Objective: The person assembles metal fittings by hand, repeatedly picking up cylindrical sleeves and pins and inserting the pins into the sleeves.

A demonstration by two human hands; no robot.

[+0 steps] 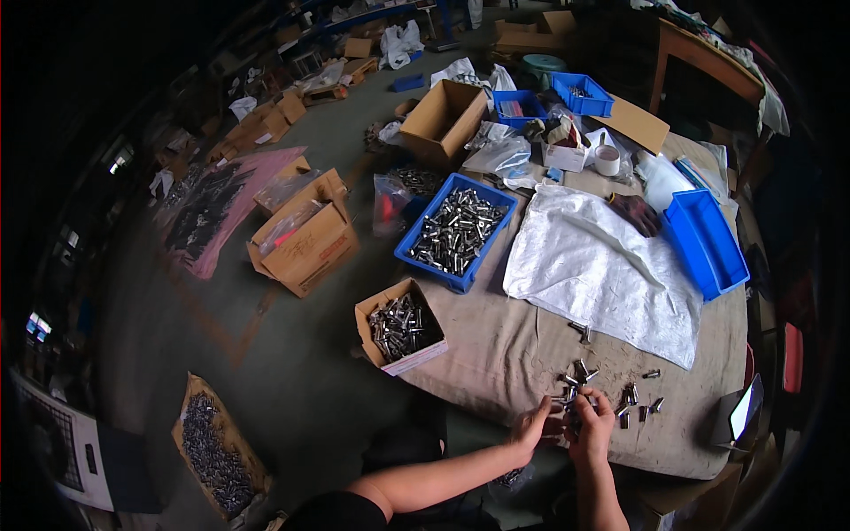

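Observation:
My left hand (533, 428) and my right hand (591, 425) meet at the front edge of the cloth-covered table. The right hand's fingers are closed in a pinch on a small shiny metal part, mostly hidden by the fingers. Curled up close beside it, the left hand's fingers are closed too; what they hold is hidden. Just beyond the fingertips lies a small cluster of bolt-like metal parts (580, 373). Several more metal parts (630, 394) are scattered to the right of my right hand, and another one (580, 332) sits farther up the cloth.
Left on the table are a cardboard box (428, 352) and a blue bin (458, 283), both holding metal parts. A white sheet (567, 257) covers the middle, with a dark glove (633, 212) and an empty blue bin (708, 252) beyond. A mirror-like panel (742, 411) stands at the right edge.

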